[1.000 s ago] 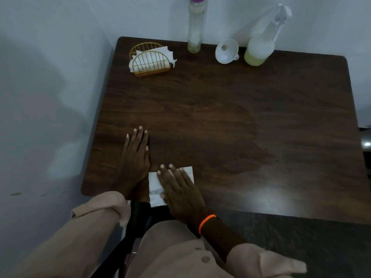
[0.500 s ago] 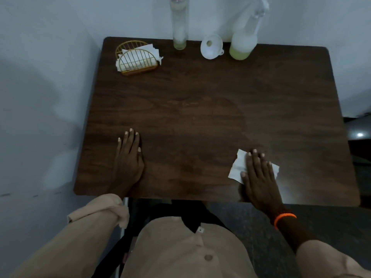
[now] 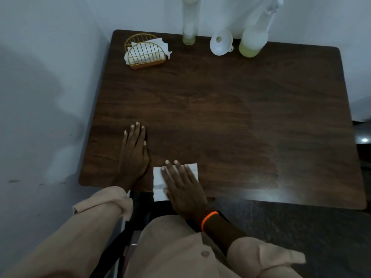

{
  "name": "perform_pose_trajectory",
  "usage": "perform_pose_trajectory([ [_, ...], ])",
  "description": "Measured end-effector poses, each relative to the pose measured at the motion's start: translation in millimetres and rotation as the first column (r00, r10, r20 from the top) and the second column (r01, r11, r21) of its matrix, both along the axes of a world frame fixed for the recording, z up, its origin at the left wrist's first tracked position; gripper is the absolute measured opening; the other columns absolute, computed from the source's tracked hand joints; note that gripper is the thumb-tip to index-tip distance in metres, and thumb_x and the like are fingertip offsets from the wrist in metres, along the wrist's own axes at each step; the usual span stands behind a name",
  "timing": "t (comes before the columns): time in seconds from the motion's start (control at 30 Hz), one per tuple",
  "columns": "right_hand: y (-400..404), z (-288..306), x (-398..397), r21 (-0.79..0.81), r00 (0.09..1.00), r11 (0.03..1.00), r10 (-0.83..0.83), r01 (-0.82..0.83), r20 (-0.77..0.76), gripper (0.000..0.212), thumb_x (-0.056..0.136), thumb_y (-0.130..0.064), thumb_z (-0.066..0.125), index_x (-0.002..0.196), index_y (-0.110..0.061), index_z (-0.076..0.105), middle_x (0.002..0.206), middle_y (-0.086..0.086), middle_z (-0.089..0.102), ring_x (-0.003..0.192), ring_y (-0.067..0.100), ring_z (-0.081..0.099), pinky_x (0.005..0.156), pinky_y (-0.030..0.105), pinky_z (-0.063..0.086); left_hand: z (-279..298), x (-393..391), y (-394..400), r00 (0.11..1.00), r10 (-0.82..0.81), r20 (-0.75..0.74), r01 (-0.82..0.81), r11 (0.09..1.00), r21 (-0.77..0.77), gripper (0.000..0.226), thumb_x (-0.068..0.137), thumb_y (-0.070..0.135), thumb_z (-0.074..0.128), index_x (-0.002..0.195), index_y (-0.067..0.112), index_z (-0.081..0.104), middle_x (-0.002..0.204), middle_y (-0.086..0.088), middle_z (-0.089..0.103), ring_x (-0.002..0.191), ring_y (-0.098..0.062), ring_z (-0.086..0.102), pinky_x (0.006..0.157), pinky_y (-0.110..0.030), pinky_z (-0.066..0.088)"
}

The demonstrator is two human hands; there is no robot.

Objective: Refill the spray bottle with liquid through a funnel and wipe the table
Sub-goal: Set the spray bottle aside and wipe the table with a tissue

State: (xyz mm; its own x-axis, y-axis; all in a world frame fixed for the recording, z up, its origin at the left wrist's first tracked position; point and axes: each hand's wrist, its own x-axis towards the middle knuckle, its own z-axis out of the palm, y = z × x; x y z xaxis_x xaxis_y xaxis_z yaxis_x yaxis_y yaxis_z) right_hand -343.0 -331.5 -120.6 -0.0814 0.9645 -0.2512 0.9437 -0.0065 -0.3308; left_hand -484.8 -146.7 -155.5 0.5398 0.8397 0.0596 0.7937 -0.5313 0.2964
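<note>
My right hand (image 3: 183, 186) lies flat on a white paper napkin (image 3: 158, 180) at the near edge of the dark wooden table (image 3: 220, 117), with the napkin's lower end hanging over the edge. My left hand (image 3: 134, 155) rests flat on the table just left of it, fingers together, holding nothing. At the back right stands the spray bottle (image 3: 253, 40) with pale yellow liquid in its base. A white funnel (image 3: 221, 42) lies beside it. A tall clear bottle (image 3: 189, 23) stands further left.
A gold wire napkin holder (image 3: 145, 52) with white napkins sits at the back left corner. White walls close the left and far sides. A dark speckled floor (image 3: 301, 227) lies beyond the near right edge. A faint damp sheen covers the table's middle.
My right hand slid the napkin from the near right part of the table back leftward, next to my left hand. My left hand stayed put.
</note>
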Motion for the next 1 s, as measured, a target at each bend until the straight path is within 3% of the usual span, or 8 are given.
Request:
perform_pose_trajectory([
  [0.23,-27.4,0.1,22.6,0.033,0.998,0.998,0.057,-0.058,0.006,0.061,0.105,-0.036,0.032,0.159,-0.017,0.01,0.168,0.007,0.008,0.154,0.028,0.008,0.123,0.048,0.013,1.9,1.1,-1.0,1.0,0.009,-0.01,-0.009,1.0,-0.009,0.054,0.105,0.021,0.031,0.156,0.005,0.033,0.165,-0.015,0.028,0.155,-0.029,0.023,0.127,-0.049,0.018],
  [0.57,-118.1,-5.0,117.9,-0.011,0.973,0.98,-0.198,0.201,0.12,0.066,0.105,-0.046,0.035,0.159,-0.016,0.013,0.168,0.007,0.006,0.155,0.028,0.006,0.122,0.05,0.02,5.0,4.7,-2.8,1.0,0.023,-0.011,-0.023,0.999,-0.03,0.055,0.103,0.021,0.029,0.154,0.002,0.035,0.164,-0.018,0.029,0.154,-0.033,0.024,0.127,-0.05,0.016],
  [0.77,-120.5,-12.0,104.3,-0.017,0.963,0.97,-0.237,0.241,0.125,0.063,0.107,-0.044,0.025,0.159,-0.014,0.007,0.168,0.01,0.002,0.154,0.031,0.0,0.123,0.051,0.015,2.8,4.6,-1.4,1.0,0.019,-0.018,-0.02,0.999,-0.033,0.055,0.103,0.021,0.028,0.154,0.001,0.034,0.165,-0.019,0.028,0.155,-0.035,0.022,0.127,-0.051,0.014],
  [0.87,-118.6,-15.2,93.2,-0.004,0.972,0.977,-0.21,0.212,0.102,0.062,0.107,-0.04,0.03,0.159,-0.014,0.01,0.167,0.011,0.004,0.154,0.032,0.003,0.122,0.052,0.018,-0.9,6.5,-4.0,0.999,0.033,-0.028,-0.034,0.998,-0.045,0.056,0.103,0.023,0.026,0.155,0.002,0.033,0.165,-0.02,0.026,0.155,-0.035,0.021,0.127,-0.052,0.012],
  [1.0,-114.4,-16.6,67.3,0.025,0.99,0.992,-0.126,0.125,0.063,0.064,0.105,-0.037,0.037,0.159,-0.015,0.011,0.167,0.01,0.005,0.154,0.032,0.003,0.124,0.049,0.01,0.1,6.9,-18.0,0.999,0.026,-0.046,-0.028,0.998,-0.048,0.057,0.103,0.024,0.023,0.154,0.001,0.033,0.164,-0.022,0.026,0.154,-0.039,0.022,0.126,-0.056,0.014],
])
